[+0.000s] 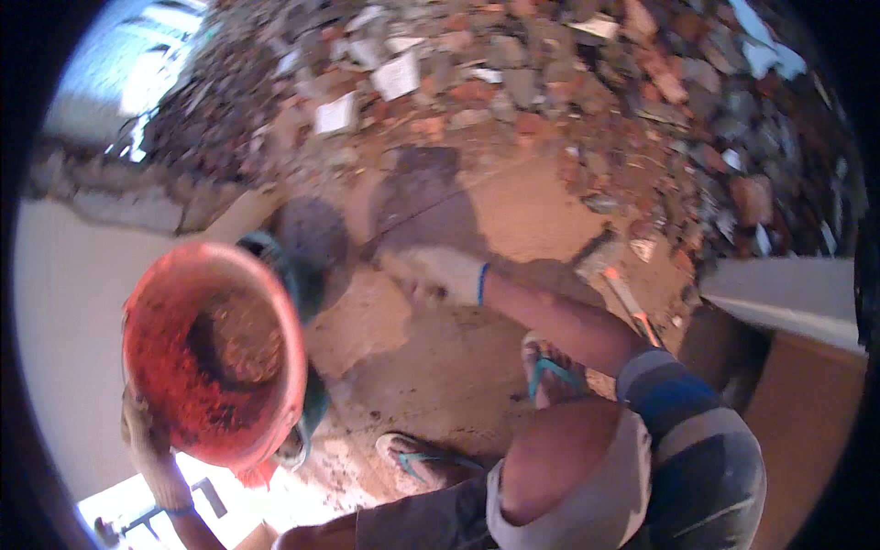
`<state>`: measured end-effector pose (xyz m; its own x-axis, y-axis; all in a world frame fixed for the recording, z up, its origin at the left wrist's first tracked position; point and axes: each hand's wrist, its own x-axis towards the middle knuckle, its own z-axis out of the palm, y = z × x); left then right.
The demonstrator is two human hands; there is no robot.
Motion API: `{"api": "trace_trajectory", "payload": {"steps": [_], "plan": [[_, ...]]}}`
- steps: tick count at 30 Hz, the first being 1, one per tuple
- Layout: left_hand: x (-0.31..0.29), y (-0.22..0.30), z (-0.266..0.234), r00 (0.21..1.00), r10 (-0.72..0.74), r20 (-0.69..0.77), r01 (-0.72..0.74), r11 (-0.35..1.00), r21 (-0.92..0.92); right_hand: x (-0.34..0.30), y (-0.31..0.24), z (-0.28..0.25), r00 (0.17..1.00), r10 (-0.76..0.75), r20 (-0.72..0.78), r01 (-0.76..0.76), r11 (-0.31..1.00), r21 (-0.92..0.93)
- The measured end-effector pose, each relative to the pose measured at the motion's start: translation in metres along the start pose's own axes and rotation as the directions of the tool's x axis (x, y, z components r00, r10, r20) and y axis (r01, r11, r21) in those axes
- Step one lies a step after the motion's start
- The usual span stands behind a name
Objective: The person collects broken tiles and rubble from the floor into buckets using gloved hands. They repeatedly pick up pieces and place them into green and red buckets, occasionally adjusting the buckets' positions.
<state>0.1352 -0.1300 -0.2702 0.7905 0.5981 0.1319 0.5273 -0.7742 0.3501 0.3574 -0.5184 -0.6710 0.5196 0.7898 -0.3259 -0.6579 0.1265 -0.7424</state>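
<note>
At the left, a red bucket (165,344) is tipped so its mouth faces me, with brownish dirt (247,339) inside. My gloved left hand (145,440) grips its lower left rim. Over the earthen ground in the middle, my right hand (429,273), in a pale glove with a blue cuff, is stretched to the left. Its fingers are blurred, and I cannot make out anything in them. Behind the bucket, part of a teal object (314,401) shows; the bucket hides most of it.
Broken brick and stone rubble (513,73) covers the far side. A tool with an orange-and-white handle (631,302) lies to the right. My feet in teal-strapped flip-flops (553,371) are on the ground. A pale wall (78,302) stands left, and a pale ledge (788,293) right.
</note>
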Motion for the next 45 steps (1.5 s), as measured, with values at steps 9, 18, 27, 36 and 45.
{"api": "trace_trajectory", "payload": {"steps": [9, 18, 27, 36, 45], "plan": [[0.046, 0.061, 0.075, 0.898, 0.172, 0.405, 0.021, 0.903, -0.430, -0.095, 0.022, -0.024, 0.743, -0.523, -0.418, -0.049, 0.580, -0.813], [0.080, 0.094, 0.222, 0.833, 0.157, 0.531, 0.164, 0.846, -0.507, -0.309, 0.044, -0.085, 0.483, -0.740, -0.469, -0.566, 0.146, -0.812], [0.110, 0.076, 0.297, 0.751, 0.230, 0.619, 0.276, 0.742, -0.611, -0.328, 0.069, -0.090, 0.416, -0.701, -0.579, -0.647, 0.219, -0.730], [0.112, 0.055, 0.314, 0.720, 0.080, 0.689, 0.411, 0.751, -0.517, -0.331, 0.033, -0.093, 0.495, -0.517, -0.698, -0.760, 0.132, -0.637], [0.096, 0.038, 0.318, 0.650, 0.252, 0.717, 0.485, 0.588, -0.647, -0.436, -0.038, -0.088, 0.910, -0.257, -0.326, -0.412, -0.469, -0.781]]}}
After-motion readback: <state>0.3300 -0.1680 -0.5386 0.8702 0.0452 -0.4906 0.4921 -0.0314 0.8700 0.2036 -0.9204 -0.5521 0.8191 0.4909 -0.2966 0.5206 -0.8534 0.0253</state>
